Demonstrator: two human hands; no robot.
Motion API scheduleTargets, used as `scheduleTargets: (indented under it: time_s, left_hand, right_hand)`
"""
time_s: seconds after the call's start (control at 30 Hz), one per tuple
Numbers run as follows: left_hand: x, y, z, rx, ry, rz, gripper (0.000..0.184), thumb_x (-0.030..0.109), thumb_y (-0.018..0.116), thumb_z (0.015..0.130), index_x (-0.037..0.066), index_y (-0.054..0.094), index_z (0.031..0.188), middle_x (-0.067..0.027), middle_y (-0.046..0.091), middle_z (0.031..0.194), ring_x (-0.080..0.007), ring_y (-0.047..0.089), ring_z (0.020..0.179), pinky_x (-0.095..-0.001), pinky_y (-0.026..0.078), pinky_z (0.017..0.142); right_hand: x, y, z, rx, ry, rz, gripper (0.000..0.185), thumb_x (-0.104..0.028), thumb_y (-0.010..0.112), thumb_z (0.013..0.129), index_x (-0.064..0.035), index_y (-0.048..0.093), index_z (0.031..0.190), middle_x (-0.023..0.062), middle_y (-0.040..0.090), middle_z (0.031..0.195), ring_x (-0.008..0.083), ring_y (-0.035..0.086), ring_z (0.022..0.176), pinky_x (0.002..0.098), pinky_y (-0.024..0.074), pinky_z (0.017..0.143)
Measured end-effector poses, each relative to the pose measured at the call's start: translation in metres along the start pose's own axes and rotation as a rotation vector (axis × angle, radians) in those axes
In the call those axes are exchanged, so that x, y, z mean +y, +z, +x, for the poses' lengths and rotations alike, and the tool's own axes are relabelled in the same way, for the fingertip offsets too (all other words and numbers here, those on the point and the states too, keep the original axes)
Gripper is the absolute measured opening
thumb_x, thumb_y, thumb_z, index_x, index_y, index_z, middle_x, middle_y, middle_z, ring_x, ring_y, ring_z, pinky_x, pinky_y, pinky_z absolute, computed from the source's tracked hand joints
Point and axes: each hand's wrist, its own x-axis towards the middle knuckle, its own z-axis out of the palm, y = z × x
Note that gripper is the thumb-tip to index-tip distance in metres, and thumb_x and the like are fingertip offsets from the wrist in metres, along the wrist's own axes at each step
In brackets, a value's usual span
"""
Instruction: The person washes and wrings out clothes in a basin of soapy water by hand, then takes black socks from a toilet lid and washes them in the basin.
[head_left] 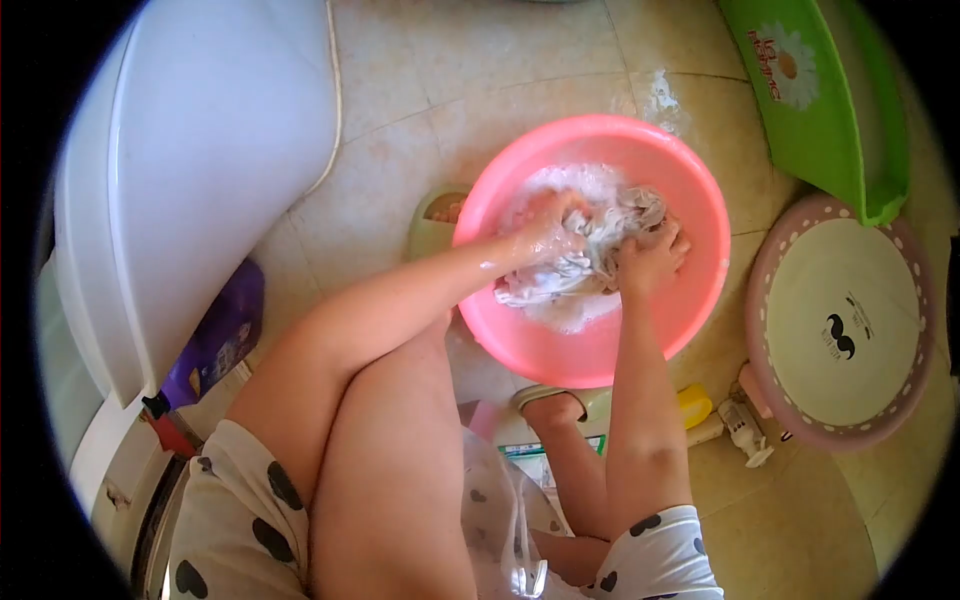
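A pink basin (497,338) stands on the tiled floor between my feet, with white suds (582,178) in it. Bunched in the suds lies a wet whitish-grey cloth (560,282), and I cannot make out what kind of garment or towel it is. My left hand (548,236), wet and foamy, is closed on the left part of the cloth. Around its right side my right hand (655,258) is curled, gripping the folds with the fingers partly bent. Both hands are inside the basin, a short gap apart.
A round basin with a moustache print (790,310) and a green tub (815,125) stand at the right. A white pump bottle (745,432) lies near a yellow object (694,405). At the left are a large white curved fixture (230,110) and a purple bag (222,335).
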Motion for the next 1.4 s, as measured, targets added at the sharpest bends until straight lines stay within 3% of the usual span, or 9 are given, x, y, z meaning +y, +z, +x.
scheduleTargets:
  time_s: [0.3,0.47,0.7,0.83,0.9,0.97,1.13,1.3,1.4]
  left_hand:
    - [0.0,-0.009,0.039,-0.159,-0.517,-0.888,0.068,0.055,0.061,0.08,0.005,0.051,0.125,-0.0088,0.051,0.128,-0.0237,0.048,0.114,-0.0378,0.04,0.096]
    - [-0.072,0.044,0.026,-0.477,-0.128,-1.48,0.033,0.035,0.053,0.09,0.009,0.059,0.109,-0.004,0.061,0.102,-0.0156,0.058,0.089,-0.0314,0.048,0.08]
    - [0.031,-0.024,0.0,-0.245,0.085,0.357,0.049,0.024,0.067,0.07,0.002,0.054,0.112,-0.0152,0.046,0.127,-0.0298,0.037,0.123,-0.0403,0.031,0.102]
    - [0.006,0.013,0.001,0.303,0.02,0.0,0.084,0.042,0.073,0.068,0.003,0.037,0.132,-0.0204,0.029,0.139,-0.0354,0.027,0.13,-0.0451,0.022,0.108]
    - [0.003,0.019,0.005,0.233,-0.222,-0.295,0.094,0.057,0.069,0.07,0.004,0.031,0.138,-0.0181,0.033,0.138,-0.0337,0.03,0.13,-0.0452,0.027,0.105]
    - [-0.003,0.018,0.021,0.05,-0.428,-0.811,0.096,0.063,0.067,0.07,0.005,0.032,0.138,-0.017,0.039,0.135,-0.0329,0.034,0.127,-0.0456,0.032,0.102]
    - [0.015,-0.021,0.016,-0.246,-0.6,-1.09,0.055,0.058,0.051,0.086,0.009,0.056,0.11,-0.0107,0.059,0.103,-0.0234,0.056,0.092,-0.0371,0.047,0.081]
    - [-0.043,0.03,0.017,-0.537,-0.424,-1.651,0.035,0.043,0.049,0.091,0.009,0.059,0.094,-0.0055,0.059,0.083,-0.0189,0.056,0.072,-0.0343,0.049,0.066]
    - [-0.002,0.016,0.004,-0.249,-0.399,-0.967,0.034,0.038,0.056,0.088,0.006,0.06,0.099,-0.0069,0.061,0.089,-0.0169,0.057,0.076,-0.0315,0.048,0.066]
  right_hand:
    - [-0.104,-0.003,-0.053,-0.166,0.372,1.047,0.046,-0.038,0.062,0.08,0.006,0.064,0.093,0.0226,0.066,0.082,0.0348,0.063,0.079,0.0435,0.0471,0.077]
    - [-0.132,-0.043,-0.031,-0.06,0.195,0.429,0.033,-0.028,0.057,0.084,0.0038,0.065,0.08,0.0202,0.063,0.071,0.0315,0.061,0.067,0.0395,0.0471,0.066]
    - [0.013,0.013,0.024,-0.072,-0.111,0.026,0.054,-0.036,0.061,0.078,-0.0051,0.049,0.12,0.0213,0.048,0.121,0.0407,0.045,0.11,0.0495,0.0392,0.089]
    - [-0.004,0.025,0.011,-0.099,0.338,0.616,0.063,-0.029,0.065,0.076,-0.0057,0.042,0.13,0.0193,0.035,0.137,0.0415,0.031,0.124,0.0525,0.0302,0.099]
    - [-0.073,0.012,-0.013,-0.186,0.53,0.238,0.066,-0.024,0.065,0.076,-0.0029,0.039,0.133,0.0201,0.035,0.139,0.0374,0.032,0.127,0.0477,0.0303,0.1]
    - [-0.064,0.05,-0.032,-0.239,0.168,0.659,0.059,-0.024,0.063,0.077,0.0009,0.046,0.127,0.0243,0.047,0.129,0.0316,0.045,0.12,0.0411,0.0368,0.096]
    - [-0.124,-0.06,-0.048,-0.395,0.438,1.004,0.032,-0.026,0.062,0.074,0.0045,0.067,0.082,0.0179,0.064,0.063,0.0326,0.063,0.062,0.0431,0.0481,0.064]
    - [-0.093,-0.018,-0.028,-0.06,0.331,0.667,0.034,-0.031,0.06,0.077,0.0025,0.066,0.075,0.0174,0.061,0.062,0.0288,0.058,0.06,0.0391,0.0465,0.063]
    - [-0.043,0.008,-0.001,-0.003,0.334,0.781,0.033,-0.031,0.062,0.076,0.0021,0.065,0.08,0.0248,0.062,0.085,0.0345,0.059,0.078,0.045,0.0453,0.072]
